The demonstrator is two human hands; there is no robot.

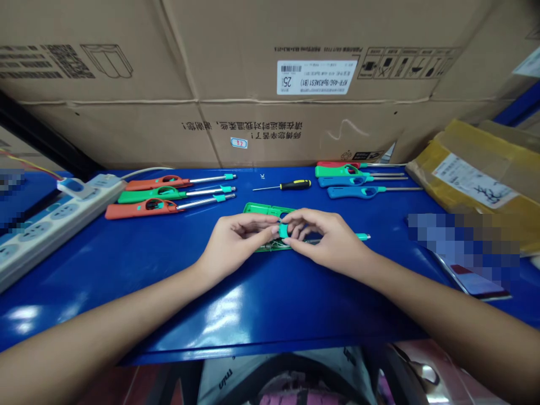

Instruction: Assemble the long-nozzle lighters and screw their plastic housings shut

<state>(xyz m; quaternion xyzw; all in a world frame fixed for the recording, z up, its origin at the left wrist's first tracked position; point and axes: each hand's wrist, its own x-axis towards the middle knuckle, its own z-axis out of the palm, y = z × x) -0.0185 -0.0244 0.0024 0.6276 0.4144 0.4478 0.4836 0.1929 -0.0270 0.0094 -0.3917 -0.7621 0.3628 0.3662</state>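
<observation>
So, pretty much everything here is laid out on a glossy blue tabletop [189,320], slick enough for bright streaks of light to be reflected in it. Near the middle, a green plastic shell [255,208] is set down with its moulded, hollow inside showing. Just below it, a second green shell [276,248] is partly covered by the hands, with thin, pale wires bunched inside. Off to the right, a slim metal tube [313,241] is capped in shiny teal.

As for the fingers, a small, smooth teal piece [283,230] is being held between both hands, right above the second shell. It's pinched close by the thumb and fingertips of the left hand [230,242], and its other side is gripped by the right hand [337,239], with thumb and index separated by only a narrow gap. The remaining right fingers are loosely curled, and how the left ones are bent underneath can't really be told.

Further back, a screwdriver [295,184] with a chunky black-and-yellow handle is flanked by three plastic-bodied lighters [129,197] on the left and four more lighters [343,193] on the right, all fitted with straight metal barrels.
</observation>
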